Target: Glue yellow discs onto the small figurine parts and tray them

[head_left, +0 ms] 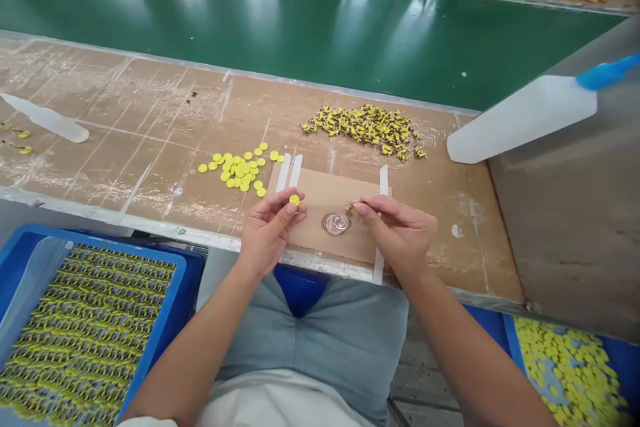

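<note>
Between the thumb and fingers of my left hand point(270, 227) is a small round yellow disc point(295, 200). My right hand point(400, 223) pinches a tiny dark and yellowish piece point(351, 211), too small to make out fully. Just below that piece, a round glossy blob point(336, 223) sits on a cardboard sheet point(325, 183) taped to the bench. To the left of the sheet lies a loose group of yellow discs point(240, 170). Beyond it is a heap of small yellow and dark pieces point(367, 127).
A white bottle with a blue tip point(525, 120) leans at the right by a grey panel point(575, 213). Blue trays hold rows of yellow-black pieces point(90, 327) at lower left and yellow discs point(570, 367) at lower right. A green belt point(300, 20) runs behind the bench.
</note>
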`<state>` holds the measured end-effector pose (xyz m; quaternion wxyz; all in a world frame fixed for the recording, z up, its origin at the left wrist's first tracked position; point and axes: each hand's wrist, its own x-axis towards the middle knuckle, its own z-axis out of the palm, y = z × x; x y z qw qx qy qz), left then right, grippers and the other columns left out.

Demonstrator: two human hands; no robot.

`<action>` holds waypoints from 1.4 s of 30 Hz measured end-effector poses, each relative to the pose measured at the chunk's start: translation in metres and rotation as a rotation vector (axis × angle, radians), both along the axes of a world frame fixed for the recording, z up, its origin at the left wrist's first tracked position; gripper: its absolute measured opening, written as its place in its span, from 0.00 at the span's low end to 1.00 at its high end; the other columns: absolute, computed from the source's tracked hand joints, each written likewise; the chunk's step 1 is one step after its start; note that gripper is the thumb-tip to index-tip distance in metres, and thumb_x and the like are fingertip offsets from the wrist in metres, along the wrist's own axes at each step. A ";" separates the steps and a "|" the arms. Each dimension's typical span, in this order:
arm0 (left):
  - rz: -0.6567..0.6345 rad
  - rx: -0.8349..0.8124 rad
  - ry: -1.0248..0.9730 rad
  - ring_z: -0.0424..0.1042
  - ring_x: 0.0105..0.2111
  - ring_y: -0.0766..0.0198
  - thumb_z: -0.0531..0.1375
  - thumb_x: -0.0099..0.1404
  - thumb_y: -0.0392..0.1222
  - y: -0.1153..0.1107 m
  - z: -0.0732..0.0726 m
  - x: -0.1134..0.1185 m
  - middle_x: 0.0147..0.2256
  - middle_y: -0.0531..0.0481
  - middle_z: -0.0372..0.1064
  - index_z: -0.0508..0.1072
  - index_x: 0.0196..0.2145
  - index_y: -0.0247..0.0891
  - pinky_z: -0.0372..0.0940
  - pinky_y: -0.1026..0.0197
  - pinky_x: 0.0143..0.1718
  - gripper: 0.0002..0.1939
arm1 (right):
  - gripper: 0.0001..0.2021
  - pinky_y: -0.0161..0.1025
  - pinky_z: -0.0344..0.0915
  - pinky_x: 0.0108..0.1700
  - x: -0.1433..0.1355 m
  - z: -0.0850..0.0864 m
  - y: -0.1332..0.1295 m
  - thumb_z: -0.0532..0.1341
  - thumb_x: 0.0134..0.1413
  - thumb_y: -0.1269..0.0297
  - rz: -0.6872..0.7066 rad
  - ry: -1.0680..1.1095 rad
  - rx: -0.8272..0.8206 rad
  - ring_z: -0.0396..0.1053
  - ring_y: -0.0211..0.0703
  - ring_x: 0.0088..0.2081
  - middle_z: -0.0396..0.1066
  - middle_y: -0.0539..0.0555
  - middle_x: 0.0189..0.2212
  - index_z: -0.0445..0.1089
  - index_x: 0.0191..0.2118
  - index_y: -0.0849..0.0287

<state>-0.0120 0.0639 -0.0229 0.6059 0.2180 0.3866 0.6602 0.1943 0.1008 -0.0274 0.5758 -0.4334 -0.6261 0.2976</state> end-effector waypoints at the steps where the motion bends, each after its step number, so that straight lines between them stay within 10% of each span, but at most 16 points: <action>1: 0.001 0.005 -0.005 0.78 0.34 0.68 0.73 0.55 0.39 0.000 0.000 0.000 0.40 0.47 0.79 0.82 0.41 0.41 0.74 0.69 0.40 0.14 | 0.05 0.43 0.77 0.36 -0.001 -0.001 -0.001 0.72 0.55 0.66 0.022 -0.018 0.026 0.77 0.48 0.34 0.78 0.54 0.35 0.80 0.39 0.53; 42: -0.016 -0.041 -0.018 0.79 0.35 0.67 0.73 0.56 0.40 -0.002 0.001 0.000 0.42 0.46 0.79 0.81 0.42 0.41 0.74 0.66 0.41 0.15 | 0.08 0.45 0.71 0.33 0.001 0.005 0.011 0.68 0.59 0.70 0.179 -0.324 0.331 0.74 0.44 0.29 0.79 0.52 0.34 0.79 0.42 0.49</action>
